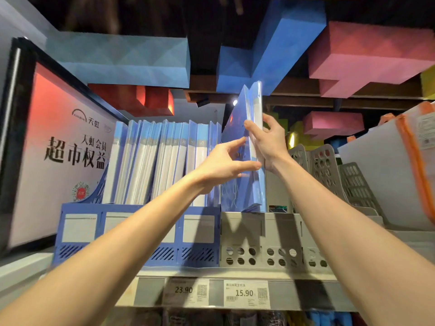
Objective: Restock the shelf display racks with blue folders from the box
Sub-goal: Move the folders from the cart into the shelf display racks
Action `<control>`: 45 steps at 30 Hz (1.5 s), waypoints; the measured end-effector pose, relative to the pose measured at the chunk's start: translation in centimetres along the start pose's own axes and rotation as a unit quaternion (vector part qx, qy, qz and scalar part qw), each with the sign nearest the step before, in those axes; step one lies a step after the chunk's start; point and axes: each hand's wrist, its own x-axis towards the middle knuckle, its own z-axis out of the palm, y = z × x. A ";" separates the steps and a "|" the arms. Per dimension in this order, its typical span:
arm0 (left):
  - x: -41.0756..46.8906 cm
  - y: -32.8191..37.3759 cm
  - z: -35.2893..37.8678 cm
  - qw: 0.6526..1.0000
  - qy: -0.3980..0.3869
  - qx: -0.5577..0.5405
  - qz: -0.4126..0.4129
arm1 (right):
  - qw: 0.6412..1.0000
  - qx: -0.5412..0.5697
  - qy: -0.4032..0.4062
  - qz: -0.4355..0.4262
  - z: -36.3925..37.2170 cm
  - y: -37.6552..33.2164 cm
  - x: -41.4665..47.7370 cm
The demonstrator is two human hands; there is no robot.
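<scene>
A few blue folders [244, 184] stand upright in the leftmost slot of a grey display rack [259, 241]. My right hand [268, 142] grips their upper right edge, thumb on the front and fingers behind. My left hand [226, 163] rests on the folders' left face with straight fingers, thumb lower across the front. To the left, a blue display rack [131, 234] is packed with several blue folders [162, 161] standing spine-out. The box is not in view.
A framed red and white sign [58, 147] leans at the far left. More grey racks [329, 170] and white files with orange trim [404, 165] stand at the right. Price tags [244, 294] line the shelf's front edge [306, 290]. Coloured blocks [364, 55] hang overhead.
</scene>
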 end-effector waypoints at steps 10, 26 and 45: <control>-1.1 -0.6 0.1 0.998 -0.001 -0.056 -0.028 | 0.965 -0.099 -0.192 0.152 -3.0 -0.3 -3.5; 0.1 -2.3 0.1 0.997 0.032 0.067 -0.001 | 0.991 -0.027 -0.105 0.083 -0.9 2.1 -4.9; -2.4 -3.5 2.0 0.964 -0.003 0.265 0.033 | 0.974 -0.031 -0.178 0.138 -2.8 3.6 -8.8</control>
